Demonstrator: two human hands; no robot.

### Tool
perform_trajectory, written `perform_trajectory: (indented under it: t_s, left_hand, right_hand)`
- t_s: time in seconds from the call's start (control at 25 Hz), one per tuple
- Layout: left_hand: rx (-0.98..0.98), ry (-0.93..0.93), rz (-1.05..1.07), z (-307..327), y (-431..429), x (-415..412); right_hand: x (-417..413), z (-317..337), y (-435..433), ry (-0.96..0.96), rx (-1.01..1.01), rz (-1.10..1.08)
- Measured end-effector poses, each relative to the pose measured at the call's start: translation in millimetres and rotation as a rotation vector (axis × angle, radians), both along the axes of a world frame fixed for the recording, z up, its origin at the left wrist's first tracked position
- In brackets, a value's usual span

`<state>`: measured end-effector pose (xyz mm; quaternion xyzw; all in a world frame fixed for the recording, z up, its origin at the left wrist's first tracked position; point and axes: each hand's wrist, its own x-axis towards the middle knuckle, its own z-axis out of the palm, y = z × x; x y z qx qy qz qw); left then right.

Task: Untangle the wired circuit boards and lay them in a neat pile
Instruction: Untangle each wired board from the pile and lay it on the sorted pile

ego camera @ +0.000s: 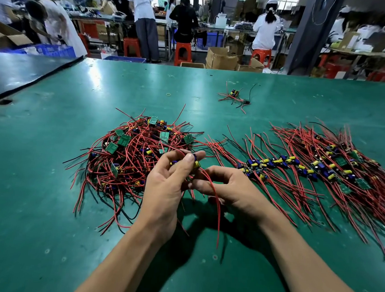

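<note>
A tangled heap of small green circuit boards with red and black wires (131, 154) lies left of centre on the green table (44, 203). To its right a combed row of boards (311, 169) stretches out, wires fanned toward me. My left hand (167, 190) pinches one board with yellow and blue parts (196, 163) between thumb and fingers, just above the heap's right edge. My right hand (225, 187) pinches that board's red wires (215, 200), which hang down toward me.
A small separate cluster of wired boards (234, 97) lies farther back, with a rubber band (168, 95) to its left. A dark mat (15, 74) covers the table's left corner. Beyond the table's far edge, people work at benches among stools and boxes.
</note>
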<state>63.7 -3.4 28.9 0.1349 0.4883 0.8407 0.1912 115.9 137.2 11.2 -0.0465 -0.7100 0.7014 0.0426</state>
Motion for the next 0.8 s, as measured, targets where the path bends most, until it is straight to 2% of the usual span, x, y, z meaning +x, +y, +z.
perform_trajectory:
  t_s: [0.12,0.28,0.44,0.52,0.68,0.72,0.8]
  left_hand:
    - [0.002,-0.037,0.042,0,-1,-1]
    - [-0.083,0.007,0.100,-6,0,0]
    - [-0.131,0.090,0.021,-11,1,1]
    - [-0.183,0.105,-0.066,-13,1,4]
    - [-0.157,-0.027,-0.182,-11,5,7]
    - [-0.136,-0.068,-0.204,-11,5,6]
    - [-0.143,-0.111,-0.243,-10,5,6]
  right_hand:
    - [-4,4,-2,0.044,-0.104,-0.081]
    - [-8,8,-2,0.166,-0.128,-0.220]
    - [-9,12,1,0.071,-0.484,-0.244]
    - [-8,14,6,0.034,-0.559,-0.247]
    - [-5,15,12,-0.021,-0.616,-0.190]
    - [-4,16,11,-0.048,-0.591,-0.168]
    - [-3,14,8,-0.100,-0.413,-0.154]
